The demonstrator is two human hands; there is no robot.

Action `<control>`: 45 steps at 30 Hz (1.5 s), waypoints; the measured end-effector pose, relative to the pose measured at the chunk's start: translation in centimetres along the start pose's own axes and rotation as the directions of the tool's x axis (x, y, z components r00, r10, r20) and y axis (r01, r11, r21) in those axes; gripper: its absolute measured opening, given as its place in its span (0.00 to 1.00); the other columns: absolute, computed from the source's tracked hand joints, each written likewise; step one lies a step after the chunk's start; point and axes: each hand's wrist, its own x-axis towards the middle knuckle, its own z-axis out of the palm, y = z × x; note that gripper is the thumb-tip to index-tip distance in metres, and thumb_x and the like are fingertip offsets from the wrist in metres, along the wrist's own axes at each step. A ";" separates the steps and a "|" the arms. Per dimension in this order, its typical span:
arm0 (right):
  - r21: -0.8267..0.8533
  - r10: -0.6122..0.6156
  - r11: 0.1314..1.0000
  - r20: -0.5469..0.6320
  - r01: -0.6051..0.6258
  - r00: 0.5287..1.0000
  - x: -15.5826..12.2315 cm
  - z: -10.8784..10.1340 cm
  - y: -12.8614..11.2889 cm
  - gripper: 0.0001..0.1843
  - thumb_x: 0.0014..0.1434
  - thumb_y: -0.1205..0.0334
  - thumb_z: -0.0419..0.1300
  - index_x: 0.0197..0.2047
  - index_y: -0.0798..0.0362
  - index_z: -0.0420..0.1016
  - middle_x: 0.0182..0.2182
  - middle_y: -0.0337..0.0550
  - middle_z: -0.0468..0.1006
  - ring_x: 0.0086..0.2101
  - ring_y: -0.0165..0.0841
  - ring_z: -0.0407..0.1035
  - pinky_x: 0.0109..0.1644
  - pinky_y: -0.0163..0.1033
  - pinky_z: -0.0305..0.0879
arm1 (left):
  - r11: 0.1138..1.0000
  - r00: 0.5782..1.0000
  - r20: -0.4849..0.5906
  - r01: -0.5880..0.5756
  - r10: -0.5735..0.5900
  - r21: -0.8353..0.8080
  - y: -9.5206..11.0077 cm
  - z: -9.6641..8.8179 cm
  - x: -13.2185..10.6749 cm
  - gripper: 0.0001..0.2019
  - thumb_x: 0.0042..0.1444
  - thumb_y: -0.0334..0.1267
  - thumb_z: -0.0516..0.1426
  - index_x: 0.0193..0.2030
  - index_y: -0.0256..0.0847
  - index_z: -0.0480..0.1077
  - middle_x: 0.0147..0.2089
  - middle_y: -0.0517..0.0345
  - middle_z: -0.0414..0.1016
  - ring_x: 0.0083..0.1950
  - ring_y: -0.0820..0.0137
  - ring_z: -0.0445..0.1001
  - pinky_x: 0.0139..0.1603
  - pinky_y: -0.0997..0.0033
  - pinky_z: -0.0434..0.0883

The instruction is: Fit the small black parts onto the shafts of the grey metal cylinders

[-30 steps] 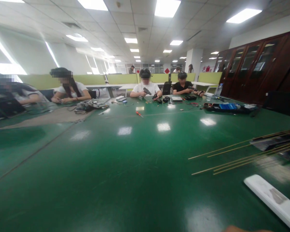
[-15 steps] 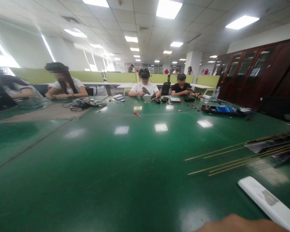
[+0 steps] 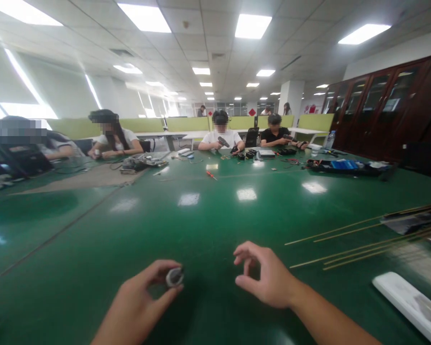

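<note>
One small round grey object (image 3: 173,277) was pinched in the fingers of the left hand (image 3: 138,297) over the tabletop (image 3: 158,227), toward seven o'clock. At its three o'clock, the right hand (image 3: 271,278) held its curled fingers partway open, empty.

L hand (image 3: 140,297) is pinching w/ thumb (image 3: 165,301) & fingertips (image 3: 174,263), wrist (image 3: 117,330) running off btm edge. R hand (image 3: 269,278) is hovering apart from L, fingers (image 3: 250,247) curling twd thumb w/ gap btwn, bare forearm (image 3: 323,311) slanting in from btm R.
</note>
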 end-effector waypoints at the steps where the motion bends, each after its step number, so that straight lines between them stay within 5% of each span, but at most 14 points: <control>1: -0.101 0.000 0.995 -0.002 -0.001 1.000 -0.2 0.2 0.1 0.27 0.50 0.62 0.67 0.54 0.50 0.70 0.43 0.42 0.79 0.33 0.32 0.71 0.42 0.39 0.66 | 0.999 0.996 0.081 -0.039 0.041 -0.014 1.2 1.4 0.9 0.11 0.54 0.40 0.64 0.45 0.44 0.76 0.40 0.58 0.81 0.40 0.65 0.80 0.42 0.69 0.77; 4: -0.277 -0.002 0.961 -0.004 0.001 1.000 -0.6 0.5 -0.3 0.34 0.49 0.62 0.68 0.59 0.48 0.67 0.46 0.42 0.78 0.40 0.35 0.72 0.46 0.40 0.66 | 0.985 0.963 0.211 -0.160 0.170 -0.064 4.0 5.0 2.8 0.12 0.57 0.33 0.60 0.49 0.45 0.75 0.45 0.55 0.79 0.45 0.65 0.78 0.48 0.67 0.74; 10: -0.385 0.033 0.923 0.040 -0.015 0.999 -0.2 0.8 0.0 0.13 0.51 0.62 0.67 0.42 0.48 0.78 0.35 0.38 0.80 0.36 0.34 0.73 0.41 0.37 0.64 | 0.964 0.924 0.279 -0.234 0.262 -0.128 3.5 8.3 2.1 0.19 0.58 0.31 0.59 0.56 0.50 0.71 0.50 0.56 0.78 0.50 0.65 0.76 0.52 0.68 0.73; 17: -0.415 0.018 0.909 0.111 0.030 0.994 0.0 1.2 0.5 0.08 0.55 0.62 0.65 0.40 0.48 0.81 0.33 0.38 0.81 0.35 0.34 0.73 0.40 0.36 0.62 | 0.980 0.950 0.255 -0.152 0.181 -0.129 2.6 8.7 1.3 0.10 0.56 0.32 0.60 0.44 0.46 0.73 0.41 0.59 0.79 0.42 0.66 0.77 0.44 0.69 0.73; 45: -0.515 0.025 0.853 0.208 0.088 0.978 -0.4 0.5 0.5 0.09 0.62 0.57 0.60 0.41 0.49 0.80 0.34 0.40 0.81 0.34 0.35 0.72 0.41 0.38 0.61 | 0.959 0.947 0.203 -0.211 0.248 -0.188 2.0 8.8 1.5 0.10 0.56 0.33 0.61 0.45 0.45 0.74 0.41 0.57 0.79 0.42 0.67 0.78 0.45 0.70 0.74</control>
